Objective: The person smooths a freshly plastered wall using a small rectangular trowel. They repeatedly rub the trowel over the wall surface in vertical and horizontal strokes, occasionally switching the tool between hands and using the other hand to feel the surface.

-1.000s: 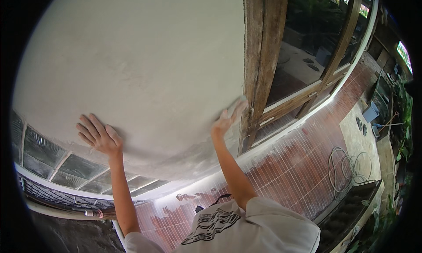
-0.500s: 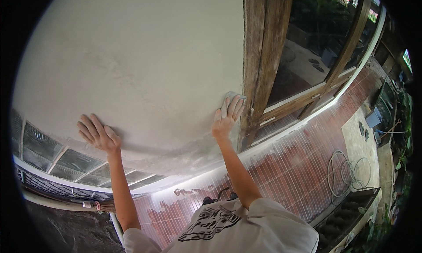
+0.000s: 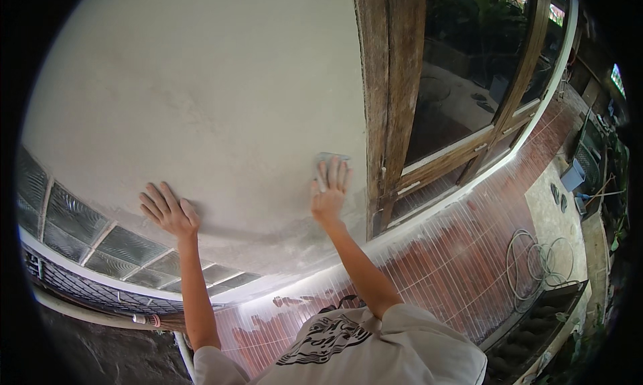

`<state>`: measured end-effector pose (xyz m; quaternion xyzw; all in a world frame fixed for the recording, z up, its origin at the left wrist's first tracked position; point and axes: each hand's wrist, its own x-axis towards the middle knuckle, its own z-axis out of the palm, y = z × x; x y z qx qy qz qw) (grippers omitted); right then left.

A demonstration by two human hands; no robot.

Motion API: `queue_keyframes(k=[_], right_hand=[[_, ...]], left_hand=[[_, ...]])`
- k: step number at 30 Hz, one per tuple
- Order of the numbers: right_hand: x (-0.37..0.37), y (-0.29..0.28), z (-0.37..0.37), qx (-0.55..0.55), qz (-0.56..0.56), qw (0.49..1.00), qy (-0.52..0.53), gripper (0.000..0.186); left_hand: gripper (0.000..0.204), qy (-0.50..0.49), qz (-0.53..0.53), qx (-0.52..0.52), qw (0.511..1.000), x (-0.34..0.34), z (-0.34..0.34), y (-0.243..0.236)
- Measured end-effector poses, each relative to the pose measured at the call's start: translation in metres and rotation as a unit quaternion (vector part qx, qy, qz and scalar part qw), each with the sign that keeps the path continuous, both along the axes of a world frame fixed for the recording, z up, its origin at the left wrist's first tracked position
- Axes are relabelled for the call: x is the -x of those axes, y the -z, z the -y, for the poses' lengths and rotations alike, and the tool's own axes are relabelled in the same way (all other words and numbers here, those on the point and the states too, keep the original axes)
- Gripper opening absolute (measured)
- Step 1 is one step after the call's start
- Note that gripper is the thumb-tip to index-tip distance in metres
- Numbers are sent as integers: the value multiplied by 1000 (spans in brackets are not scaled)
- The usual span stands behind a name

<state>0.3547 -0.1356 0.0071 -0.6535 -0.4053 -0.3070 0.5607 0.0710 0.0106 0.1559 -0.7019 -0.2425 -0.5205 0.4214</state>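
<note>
Left hand (image 3: pixel 171 214) flat on pale wall (image 3: pixel 248 90), fingers spread, nothing gripped. Right hand (image 3: pixel 328 196) holds grey pad (image 3: pixel 334 156) against wall near wooden frame (image 3: pixel 392 90), fingers slightly apart over it. Wall mostly even; 1 darker lower band (image 3: pixel 278 241) seems unfinished.

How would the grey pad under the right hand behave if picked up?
The grey pad is probably light, since the right hand alone lies over it against the wall. It may bend a little, looking thin, though the fingers hide much of it. Under outstretched fingers, it could drop if the hand lifted.
</note>
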Motion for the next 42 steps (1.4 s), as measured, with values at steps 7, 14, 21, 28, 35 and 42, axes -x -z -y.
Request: queue_keyframes(k=[7, 14, 21, 28, 35, 42], right_hand=[[-32, -42, -3, -75, -94, 993, -8, 53], [-8, -25, 13, 88, 45, 995, -12, 57], [-34, -28, 32, 66, -42, 997, -5, 63], [-19, -61, 3, 7, -92, 995, 34, 65], [47, -34, -21, 46, -90, 995, 14, 64], [8, -63, -22, -119, -222, 964, 88, 62]], left_hand=[[54, -29, 2, 8, 1000, 16, -10, 37], [54, -17, 14, 38, 999, 30, -12, 75], [55, -16, -9, 65, 998, 50, -17, 119], [55, 15, -30, 152, 988, 56, 3, 126], [50, 17, -38, 114, 993, 65, -5, 16], [50, 16, 17, 46, 999, 46, -8, -46]])
